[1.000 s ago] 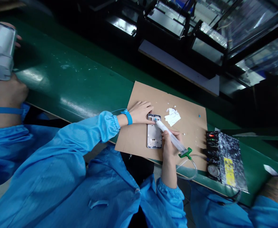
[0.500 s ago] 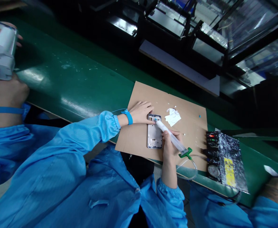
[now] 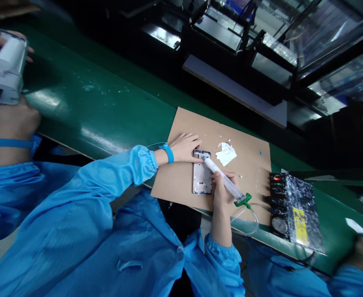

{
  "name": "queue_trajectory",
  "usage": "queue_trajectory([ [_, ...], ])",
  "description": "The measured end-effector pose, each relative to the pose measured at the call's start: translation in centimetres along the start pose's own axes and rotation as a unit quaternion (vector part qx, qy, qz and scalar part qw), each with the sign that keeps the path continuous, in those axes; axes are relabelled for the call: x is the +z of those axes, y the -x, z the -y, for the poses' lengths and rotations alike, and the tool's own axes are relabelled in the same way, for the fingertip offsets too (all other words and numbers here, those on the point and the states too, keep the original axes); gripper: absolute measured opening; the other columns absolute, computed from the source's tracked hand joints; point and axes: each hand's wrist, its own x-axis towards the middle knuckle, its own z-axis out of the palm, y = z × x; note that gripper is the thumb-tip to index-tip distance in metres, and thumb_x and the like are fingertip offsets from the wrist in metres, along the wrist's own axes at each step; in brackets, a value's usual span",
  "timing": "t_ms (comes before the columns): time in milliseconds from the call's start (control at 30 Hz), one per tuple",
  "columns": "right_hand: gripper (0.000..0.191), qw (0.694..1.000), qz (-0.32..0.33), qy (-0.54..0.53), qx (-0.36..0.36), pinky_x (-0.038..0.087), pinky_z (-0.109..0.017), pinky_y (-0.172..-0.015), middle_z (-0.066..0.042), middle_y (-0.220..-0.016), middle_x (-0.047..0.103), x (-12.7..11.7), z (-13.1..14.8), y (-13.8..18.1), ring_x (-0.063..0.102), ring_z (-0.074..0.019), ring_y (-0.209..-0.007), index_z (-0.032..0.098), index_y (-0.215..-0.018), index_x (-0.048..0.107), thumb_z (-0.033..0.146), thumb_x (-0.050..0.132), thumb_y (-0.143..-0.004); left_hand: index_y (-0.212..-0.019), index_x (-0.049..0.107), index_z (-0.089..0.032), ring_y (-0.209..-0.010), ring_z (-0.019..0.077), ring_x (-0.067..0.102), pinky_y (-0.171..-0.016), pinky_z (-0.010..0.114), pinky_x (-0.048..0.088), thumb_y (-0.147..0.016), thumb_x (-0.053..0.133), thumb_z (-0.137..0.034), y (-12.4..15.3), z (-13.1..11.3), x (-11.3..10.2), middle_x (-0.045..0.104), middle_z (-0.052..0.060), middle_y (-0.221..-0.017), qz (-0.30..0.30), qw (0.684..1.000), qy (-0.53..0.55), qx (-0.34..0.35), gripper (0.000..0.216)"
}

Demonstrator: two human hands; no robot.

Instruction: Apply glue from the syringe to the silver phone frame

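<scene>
Glue run just starting on the phone frame (image 3: 202, 177)

Right hand (image 3: 221, 192) grips the dispensing syringe (image 3: 223, 180), tip at the frame's top edge; left hand (image 3: 186, 147) lies flat, pinning that top corner. Rest of the rim looks undone.

Phone frame (image 3: 202, 177) was shiny metal, syringe (image 3: 223, 180) translucent plastic, cardboard sheet (image 3: 246, 181) matt brown, belt (image 3: 100, 107) glossy green, sleeves (image 3: 119, 173) smooth blue cloth.

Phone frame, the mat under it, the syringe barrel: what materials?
Phone frame: probably metal, silvery with glinting edges. Mat: brown matte cardboard, with a fold crease. Syringe in the right hand: translucent plastic, likely, with a green plastic cap. Left hand steadies the frame.
</scene>
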Motion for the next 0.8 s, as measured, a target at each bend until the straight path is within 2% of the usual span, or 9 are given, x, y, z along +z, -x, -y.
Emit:
queue_trajectory([
  [267,0.049,1.000,-0.004,0.013,-0.001,0.052,-0.032,-0.057,-0.004,-0.079,0.075,0.14,0.42,-0.07,0.065,-0.0187,-0.061,0.022,-0.095,0.064,0.063,0.089,-0.080,-0.104,0.064,-0.023,-0.116,0.0312,0.063,-0.103,0.048,0.047,-0.089,0.073,-0.052,0.21,-0.24,-0.67,0.069,0.009,-0.119,0.007,1.000,0.005,0.001,0.034],
  [800,0.051,1.000,0.011,0.015,-0.007,0.054,-0.032,-0.064,-0.005,-0.082,0.077,-0.15,0.01,-0.01,0.069,-0.0193,-0.068,0.020,-0.099,0.067,0.061,0.092,-0.083,-0.105,0.065,-0.022,-0.118,0.0316,0.062,-0.105,0.048,0.046,-0.090,0.073,-0.053,0.19,-0.23,-0.82,0.069,0.010,-0.121,0.013,1.000,-0.002,0.004,0.035],
])
